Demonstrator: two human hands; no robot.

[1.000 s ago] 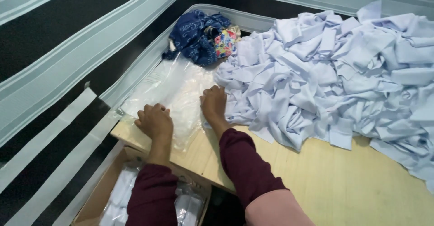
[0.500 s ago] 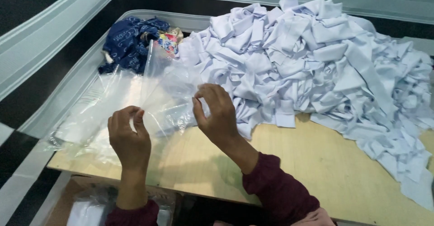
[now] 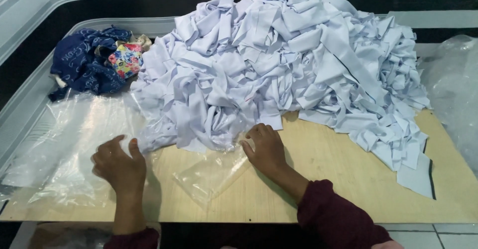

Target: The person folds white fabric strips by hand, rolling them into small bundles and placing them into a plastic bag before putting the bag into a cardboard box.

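A clear plastic bag (image 3: 211,173) lies flat on the wooden tabletop (image 3: 343,179) between my hands. My right hand (image 3: 266,149) rests on the bag's far right corner, fingers curled on it, right at the foot of a big pile of white fabric pieces (image 3: 279,64). My left hand (image 3: 118,163) is flat on the table with fingers spread, at the right edge of a stack of clear plastic bags (image 3: 59,144), and holds nothing.
A crumpled dark blue cloth with a floral piece (image 3: 92,62) sits at the far left. More clear plastic (image 3: 453,79) bulges at the right edge. The table's front edge runs just below my wrists, with striped black and pale fabric beyond.
The bag I held up in both hands half a second ago now lies on the table. My left hand has let go of it, and the view has shifted right.
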